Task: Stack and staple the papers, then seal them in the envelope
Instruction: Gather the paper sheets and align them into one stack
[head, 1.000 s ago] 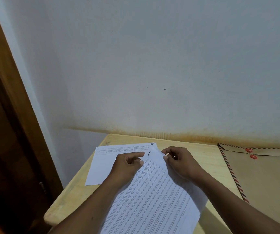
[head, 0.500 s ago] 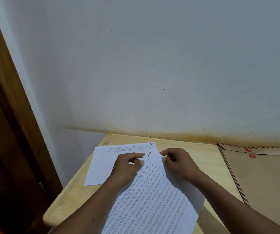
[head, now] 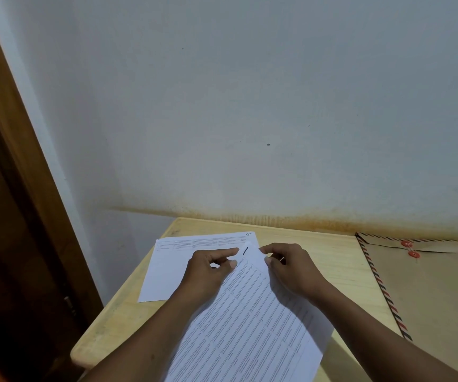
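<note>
My left grip (head: pixel 211 267) and right grip (head: pixel 291 267) are both pinched on the top corner of the printed sheets (head: pixel 249 332), thumb against fingers, one on each side of the dark handwritten stroke there. The sheets slant across the tabletop (head: pixel 332 266), and their lower end runs toward me and out of view. How many sheets I hold, I cannot tell.

I judge the main risk to be at this corner. With both pinches so near each other, a pull in opposite directions could crease or tear it, and the long free end could swing and skew the stack. The held corner overlaps the single sheet (head: pixel 167 271) lying flat to the left, so sliding my sheets could drag that one askew or nudge it toward the left edge, which is near it.

The wall (head: pixel 249 133) stands right behind the far edge, so there is little room to push forward. To the right, bare wood lies between my right grip and the brown envelope (head: pixel 429 299), which lies flat, well apart from the papers, with its flap down. That gap is my best room for squaring the stack.
</note>
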Tool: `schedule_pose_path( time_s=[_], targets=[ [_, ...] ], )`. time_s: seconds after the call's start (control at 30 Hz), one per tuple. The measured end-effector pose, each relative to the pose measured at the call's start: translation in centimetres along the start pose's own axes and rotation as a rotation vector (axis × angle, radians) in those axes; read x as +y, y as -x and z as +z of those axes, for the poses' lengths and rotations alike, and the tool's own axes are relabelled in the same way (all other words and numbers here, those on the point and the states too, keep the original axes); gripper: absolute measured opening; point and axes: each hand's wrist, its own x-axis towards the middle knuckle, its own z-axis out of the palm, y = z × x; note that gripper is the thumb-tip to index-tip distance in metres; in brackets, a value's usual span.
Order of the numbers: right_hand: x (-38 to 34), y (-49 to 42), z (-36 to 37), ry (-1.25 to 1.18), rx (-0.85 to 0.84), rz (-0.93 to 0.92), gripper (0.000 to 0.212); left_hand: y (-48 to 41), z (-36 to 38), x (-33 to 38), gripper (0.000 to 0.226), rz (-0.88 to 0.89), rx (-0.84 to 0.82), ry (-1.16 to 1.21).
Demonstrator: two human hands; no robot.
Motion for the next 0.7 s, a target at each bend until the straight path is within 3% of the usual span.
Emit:
schedule_pose_path(
  time_s=[0.2, 0.43, 0.57, 0.7],
  targets=[
    [-0.1, -0.1, 0.5, -0.014, 0.041, -0.026, 0.023, 0.3, -1.0, -0.8, 0.042, -0.059, -0.239, -0.050],
    [-0.2, -0.9, 0.5, 0.021, -0.036, 0.011, 0.029, -0.8, -1.4, -2.3, 0.042, -0.011, 0.003, 0.084],
    [-0.3, -1.1, 1.0, 0.034, 0.004, -0.024, 0.033, -1.3, -1.3, -2.6, 0.039, -0.025, 0.025, 0.087],
    [0.0, -0.9, 1.8, 0.030, -0.015, -0.004, 0.032, -1.7, -1.8, -3.9, 0.036, -0.074, -0.058, 0.131]
  ],
)
